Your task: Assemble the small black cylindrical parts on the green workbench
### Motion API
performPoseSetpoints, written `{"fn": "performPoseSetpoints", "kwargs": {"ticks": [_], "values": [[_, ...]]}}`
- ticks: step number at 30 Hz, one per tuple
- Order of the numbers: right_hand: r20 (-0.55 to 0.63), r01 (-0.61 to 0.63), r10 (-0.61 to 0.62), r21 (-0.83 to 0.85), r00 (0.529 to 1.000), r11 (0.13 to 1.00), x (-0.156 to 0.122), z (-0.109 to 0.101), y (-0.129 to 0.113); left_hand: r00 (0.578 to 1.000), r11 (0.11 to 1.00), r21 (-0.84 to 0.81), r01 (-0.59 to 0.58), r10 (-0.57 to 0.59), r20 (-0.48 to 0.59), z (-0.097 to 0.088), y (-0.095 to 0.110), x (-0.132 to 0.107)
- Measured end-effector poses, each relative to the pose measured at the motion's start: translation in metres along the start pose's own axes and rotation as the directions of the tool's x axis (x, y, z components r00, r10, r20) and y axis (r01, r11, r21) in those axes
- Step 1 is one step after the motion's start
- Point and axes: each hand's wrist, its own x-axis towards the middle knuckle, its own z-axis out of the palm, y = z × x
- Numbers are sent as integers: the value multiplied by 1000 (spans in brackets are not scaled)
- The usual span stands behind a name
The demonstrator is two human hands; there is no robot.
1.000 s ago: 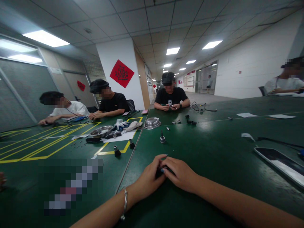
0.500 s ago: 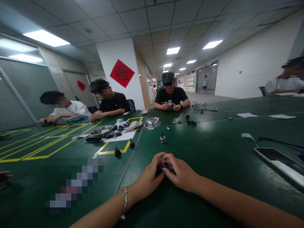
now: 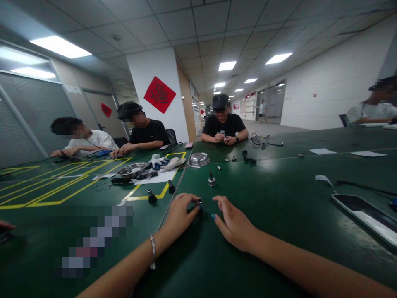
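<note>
My left hand (image 3: 182, 213) pinches a small dark cylinder with a shiny metal rim (image 3: 199, 201) between thumb and fingertips, low over the green table. Most of the cylinder is hidden by the fingers. To its right, my right hand (image 3: 231, 221) is open, thumb and fingers apart, with nothing in it. Beyond both hands a silver round metal part with a dark pointed stem (image 3: 211, 179) stands upright. Left of my left hand stand two black cone-shaped parts with metal tops, one nearer (image 3: 151, 196) and one farther (image 3: 171, 187).
Metal bowls (image 3: 199, 160), gloves (image 3: 159, 161) and several small black parts (image 3: 248, 157) lie farther back. A phone-like slab (image 3: 366, 219) rests at the right. Co-workers sit around the green table (image 3: 279, 198). A blurred-out strip lies at the left.
My hands have parted. The left has moved left with the small cylinder in its fingers; the right has let go and opened.
</note>
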Motion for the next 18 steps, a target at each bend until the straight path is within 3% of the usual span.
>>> {"fn": "performPoseSetpoints", "kwargs": {"ticks": [3, 7, 13, 18], "values": [[-35, 50, -50, -23, 998, 999, 1, 2, 0, 991, 969, 209, 132, -120, -67, -11, -24, 10], [-60, 87, -90, -51, 994, 995, 2, 3, 0, 959, 862, 426, 276, -217, -184, -26, -43, 16], [-57, 90, -95, -75, 994, 993, 2, 2, -3, 908, 768, 493, 410, -294, -298, -34, -51, 16], [-43, 78, -82, -89, 996, 993, 2, 1, -5, 931, 806, 475, 353, -254, -262, -32, -54, 14]]}}
